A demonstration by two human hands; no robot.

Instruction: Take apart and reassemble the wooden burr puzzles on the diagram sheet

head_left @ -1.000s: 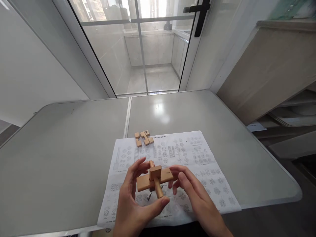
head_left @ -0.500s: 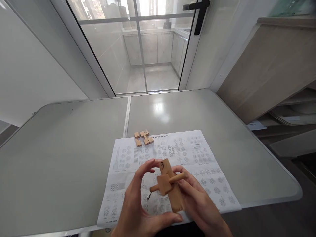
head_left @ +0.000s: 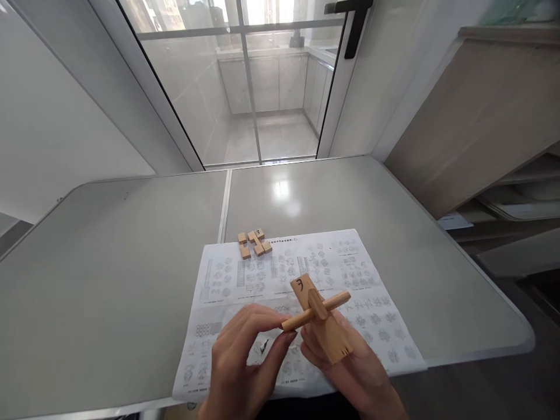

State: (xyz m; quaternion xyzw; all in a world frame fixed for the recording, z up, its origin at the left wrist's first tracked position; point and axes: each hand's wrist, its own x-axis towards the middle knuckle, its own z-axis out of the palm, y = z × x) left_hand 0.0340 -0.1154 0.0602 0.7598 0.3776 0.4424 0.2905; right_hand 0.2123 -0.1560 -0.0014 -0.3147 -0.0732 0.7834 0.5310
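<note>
Daylight pours through a tall glass door with pale metal frames [head_left: 196,99] and a black lever handle [head_left: 352,29]. Beyond it lies a balcony with a light tiled floor [head_left: 275,137] and low pale cabinets [head_left: 266,87]. Glare shines on the matte grey table with rounded corners [head_left: 109,251], split by a centre seam. A plain white wall [head_left: 52,116] stands at left, a pale wooden shelving unit [head_left: 472,116] at right.

Tan wooden puzzle [head_left: 321,326] with black mark, white sheet [head_left: 350,274] of grey diagrams, pale grey table [head_left: 109,262].
</note>
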